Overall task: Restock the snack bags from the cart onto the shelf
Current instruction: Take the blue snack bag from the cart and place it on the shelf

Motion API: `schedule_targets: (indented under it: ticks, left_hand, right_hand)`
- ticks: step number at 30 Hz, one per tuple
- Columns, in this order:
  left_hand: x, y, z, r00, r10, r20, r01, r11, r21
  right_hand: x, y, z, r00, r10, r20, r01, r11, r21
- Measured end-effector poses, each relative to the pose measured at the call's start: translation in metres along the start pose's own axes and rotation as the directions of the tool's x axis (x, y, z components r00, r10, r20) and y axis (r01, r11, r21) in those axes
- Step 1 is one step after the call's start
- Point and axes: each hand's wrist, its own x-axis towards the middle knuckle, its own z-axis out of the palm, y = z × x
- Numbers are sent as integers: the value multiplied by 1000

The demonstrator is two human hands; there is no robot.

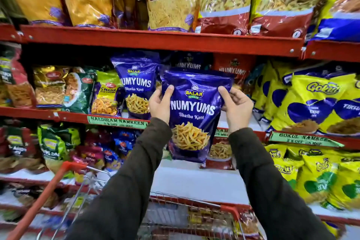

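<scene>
Long dark olive-grey sleeves (136, 171) on both arms, hands bare

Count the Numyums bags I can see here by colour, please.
Blue Numyums bags: 3, the held bag, the shelf bag, and a dim one behind
Red Numyums bags: 2, one on the middle shelf, one lower
Total: 5

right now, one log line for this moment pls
stage: shelving | left hand: holding blue Numyums bag | right hand: holding same bag | bag: upright, before middle shelf | cart: below
</scene>
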Motion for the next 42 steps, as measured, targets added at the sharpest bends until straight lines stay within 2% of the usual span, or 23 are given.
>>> schedule_targets:
  ticks: [3,13,15,19,22,23,25,27,29,34,42]
  left_hand:
    - [30,8,26,999,30,-14,-30,999,34]
    - [135,-6,86,999,-8,-50,15,992,127]
    - [150,-14,90,997,-16,-77,27,989,143]
    - [162,-29,88,993,-8,-121,30,983,181]
    - [164,-44,80,995,-6,-96,28,973,229]
    - [163,-50,77,996,-58,-75,75,964,255]
    - [154,-63,69,981,-189,-44,192,916,353]
    - [158,-87,55,957,-288,-32,274,867,415]
    - [160,-107,42,947,-321,-14,291,838,461]
    - [122,-88,29,966,-259,18,208,810,548]
    - [82,-86,-1,992,-127,-23,118,817,565]
  right_hand:
    - [40,-6,12,1000,-22,4,22,1000,-21]
    - [158,19,47,999,-1,-44,0,1000,-13]
    - [173,32,52,997,43,-58,-43,999,-7]
    - [193,71,57,994,108,7,-108,993,-43]
    - [183,75,64,984,156,88,-140,976,-167]
    - [174,75,64,965,218,145,-181,955,-234]
    - [158,85,57,896,393,206,-295,875,-384]
    - [141,101,49,817,481,318,-318,836,-447]
    - [129,113,42,812,458,361,-310,864,-397]
    - [107,125,35,853,443,275,-330,868,-371]
    - [57,122,24,871,330,365,-221,925,-308]
